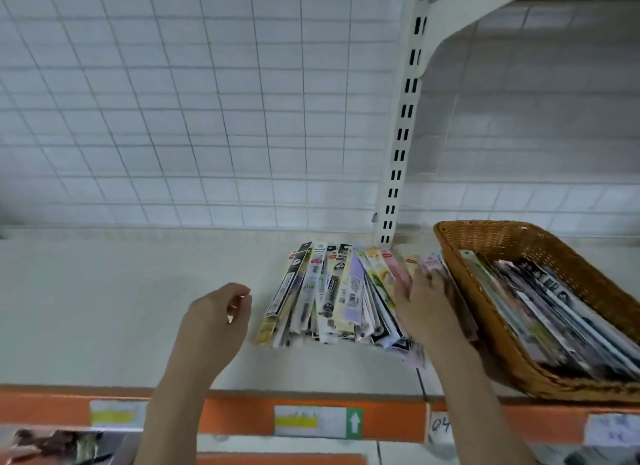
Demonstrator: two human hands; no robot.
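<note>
Left hand (216, 321), loosely curled and empty, hovers above the shelf (104, 308). Right hand (427, 305) lies on the rightmost packets (332, 291); whether it grips them cannot be told. Packets lie fanned beside the part-filled basket (485, 227), so sorting is judged about midway.

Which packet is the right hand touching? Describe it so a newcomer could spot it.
Start at the wicker basket on the right of the shelf. Just outside its left wall ends a fanned row of narrow packets; the right hand lays its fingers on the last one. That pale pink packet lies nearest the basket; the row's far end is black.
</note>
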